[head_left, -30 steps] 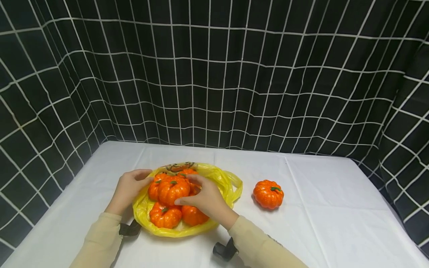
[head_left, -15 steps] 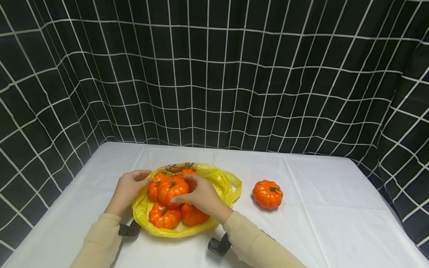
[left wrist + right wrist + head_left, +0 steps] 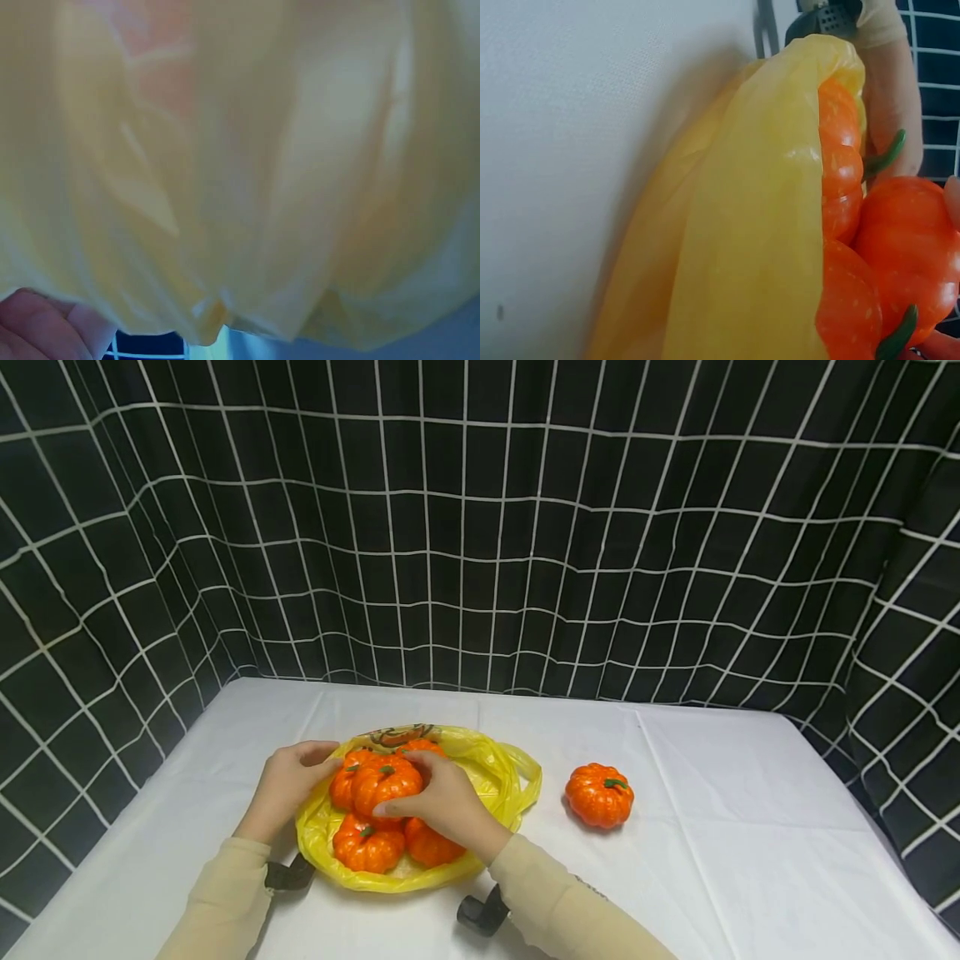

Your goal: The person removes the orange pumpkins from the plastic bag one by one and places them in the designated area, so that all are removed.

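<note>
A yellow plastic bag (image 3: 390,882) lies with its mouth spread wide around several orange pumpkins. On top of the others sits one pumpkin (image 3: 384,787) with a green stem; my right hand (image 3: 450,797) holds its right side between thumb and fingers. My left hand (image 3: 288,781) grips the bag's left rim, the thumb near the pumpkins and the fingertips partly hidden. Yellow film (image 3: 247,165) fills most of the left wrist view, with curled fingers (image 3: 45,330) at its lower left. In the right wrist view, pumpkins (image 3: 907,244) show past the bag's edge (image 3: 750,210).
A single orange pumpkin (image 3: 599,796) rests on the white tablecloth (image 3: 720,860), right of the bag. The bag's handle loop (image 3: 529,781) extends toward it. Black curtain with a white grid (image 3: 495,527) stands behind the table and at both sides.
My right hand has slid a little to the left over the top pumpkin, which has hardly moved. More of the bag's inside shows at the right. My left hand has kept its place.
</note>
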Demonstrator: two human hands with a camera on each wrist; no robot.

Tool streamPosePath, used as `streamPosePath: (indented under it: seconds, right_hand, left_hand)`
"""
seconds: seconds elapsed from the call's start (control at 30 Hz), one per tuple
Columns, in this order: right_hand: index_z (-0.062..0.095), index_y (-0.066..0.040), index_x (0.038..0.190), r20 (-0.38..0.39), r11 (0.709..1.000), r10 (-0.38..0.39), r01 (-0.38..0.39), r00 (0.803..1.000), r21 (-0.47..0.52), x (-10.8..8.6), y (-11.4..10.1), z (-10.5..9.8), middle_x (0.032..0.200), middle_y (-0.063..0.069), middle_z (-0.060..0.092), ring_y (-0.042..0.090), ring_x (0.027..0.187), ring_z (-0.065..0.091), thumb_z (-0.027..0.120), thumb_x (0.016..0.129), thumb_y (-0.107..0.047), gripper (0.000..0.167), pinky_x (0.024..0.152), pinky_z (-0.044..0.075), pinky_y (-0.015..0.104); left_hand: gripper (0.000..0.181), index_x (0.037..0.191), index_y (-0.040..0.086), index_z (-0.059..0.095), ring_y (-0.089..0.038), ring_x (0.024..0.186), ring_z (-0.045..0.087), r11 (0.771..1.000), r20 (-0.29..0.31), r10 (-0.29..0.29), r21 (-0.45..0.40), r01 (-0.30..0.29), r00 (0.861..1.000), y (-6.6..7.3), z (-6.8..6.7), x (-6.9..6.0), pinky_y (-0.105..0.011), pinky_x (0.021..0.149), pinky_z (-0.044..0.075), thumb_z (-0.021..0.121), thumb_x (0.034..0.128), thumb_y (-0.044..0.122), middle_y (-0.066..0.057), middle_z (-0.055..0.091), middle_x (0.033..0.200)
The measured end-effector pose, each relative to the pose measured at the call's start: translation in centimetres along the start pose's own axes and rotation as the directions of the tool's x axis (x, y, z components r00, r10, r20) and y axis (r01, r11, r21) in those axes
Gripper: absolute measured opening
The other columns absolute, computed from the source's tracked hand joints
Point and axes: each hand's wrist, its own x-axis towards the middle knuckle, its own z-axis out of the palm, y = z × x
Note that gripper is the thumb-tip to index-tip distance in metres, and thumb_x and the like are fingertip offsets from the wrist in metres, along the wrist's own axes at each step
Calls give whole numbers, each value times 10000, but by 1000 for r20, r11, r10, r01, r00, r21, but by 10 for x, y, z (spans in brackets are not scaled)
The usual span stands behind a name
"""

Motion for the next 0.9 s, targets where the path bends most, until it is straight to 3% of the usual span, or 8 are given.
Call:
streamPosePath:
  seconds: [0.37, 0.7, 0.9]
  right_hand:
    - [530, -69, 1406, -45, 1000, 11, -10, 999, 24, -2, -3, -1, 1382, 143, 595, 315, 1233, 589, 867, 726, -310, 796, 1067, 495, 494]
    - [504, -90, 1432, -57, 992, 5, 2, 998, 123, -21, -6, -29, 1466, 117, 526, 353, 1343, 515, 856, 752, -231, 779, 1098, 465, 506]
    - [540, -71, 1397, -115, 992, -11, 26, 993, 128, -37, -4, -43, 1424, 129, 561, 345, 1332, 536, 883, 720, -197, 769, 1111, 453, 475]
  left_hand:
    - [431, 1321, -23, 600, -406, 1326, 512, 1000, 5, -12, -5, 12, 1000, 1, -1, 0, -524, 1132, 420, 600, 958, 209, -249, 603, 1357]
    - [429, 1322, -26, 598, -410, 1333, 502, 1000, 6, -18, -13, 18, 1000, 2, -1, -1, -528, 1135, 416, 596, 961, 206, -258, 597, 1361]
    - [430, 1322, -24, 598, -415, 1337, 499, 1000, 3, -19, -2, 19, 1000, 2, -1, -1, -530, 1134, 416, 598, 958, 204, -259, 592, 1366]
